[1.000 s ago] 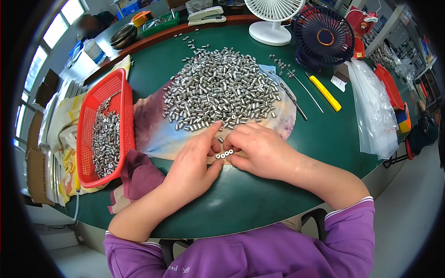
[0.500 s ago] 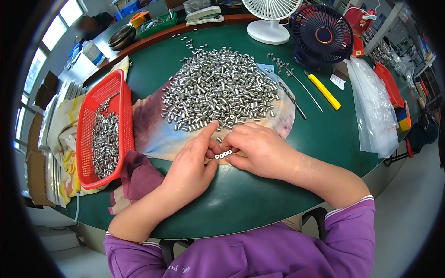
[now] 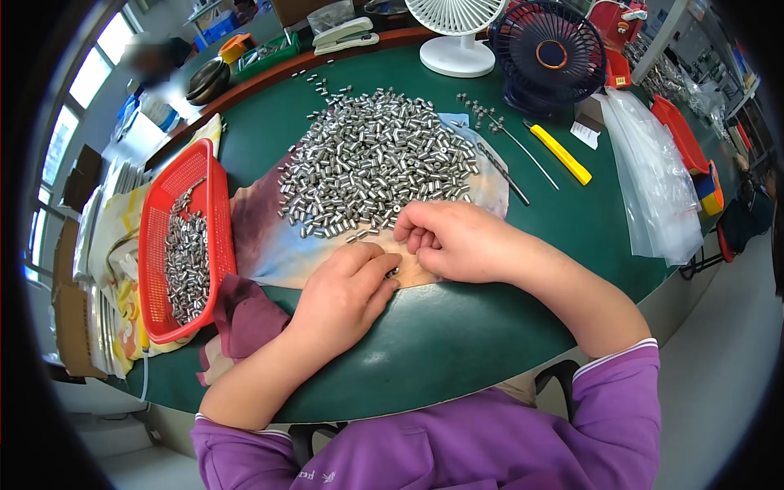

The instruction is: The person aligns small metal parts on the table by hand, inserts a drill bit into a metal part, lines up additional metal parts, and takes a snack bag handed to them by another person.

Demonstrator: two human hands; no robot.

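My left hand (image 3: 347, 286) is closed over small metal cylinders (image 3: 394, 272) at the near edge of the cloth. Only their ends show past the fingertips; the rest is hidden. Beside it, my right hand (image 3: 461, 241) has its fingers curled inward at the front of a big pile of shiny metal cylinders (image 3: 380, 155). Whether a piece sits in those fingers is hidden. A few loose cylinders (image 3: 362, 235) lie just beyond my left hand. Under the pile spreads a multicoloured cloth (image 3: 265, 245).
Left stands a red plastic basket (image 3: 222, 237) with more cylinders inside. A maroon cloth (image 3: 249, 314) lies near it. Right of the pile are a thin metal rod (image 3: 535, 153), a yellow cutter (image 3: 561, 153) and clear plastic bags (image 3: 645, 180). A white fan (image 3: 457, 53) and dark fan (image 3: 551, 57) stand behind.
My right hand has left the row of cylinders and moved up toward the pile. My left hand has closed over the row, hiding most of it. The view has shifted slightly.
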